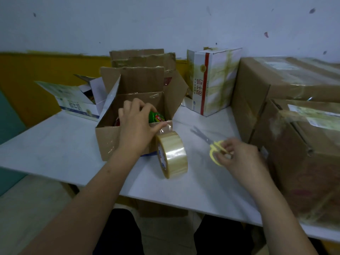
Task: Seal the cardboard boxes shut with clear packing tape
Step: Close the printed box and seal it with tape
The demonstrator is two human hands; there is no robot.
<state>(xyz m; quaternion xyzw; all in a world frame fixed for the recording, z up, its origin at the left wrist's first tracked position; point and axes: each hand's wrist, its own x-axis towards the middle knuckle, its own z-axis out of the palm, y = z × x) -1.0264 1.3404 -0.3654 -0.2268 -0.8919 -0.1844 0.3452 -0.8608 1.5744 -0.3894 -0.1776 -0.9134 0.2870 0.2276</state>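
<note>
Head view, nearest first: the roll of clear packing tape stands on edge on the white table, its free end drawn up to the near wall of the open cardboard box. The roll looks light and stiff, slick on its face; best held through the core. The right hand pinches the yellow-handled scissors, blurred. The left hand presses the tape end against the box rim, fingers curled over. Flaps stand open; sealing not yet done. Taped boxes stand beyond, right.
</note>
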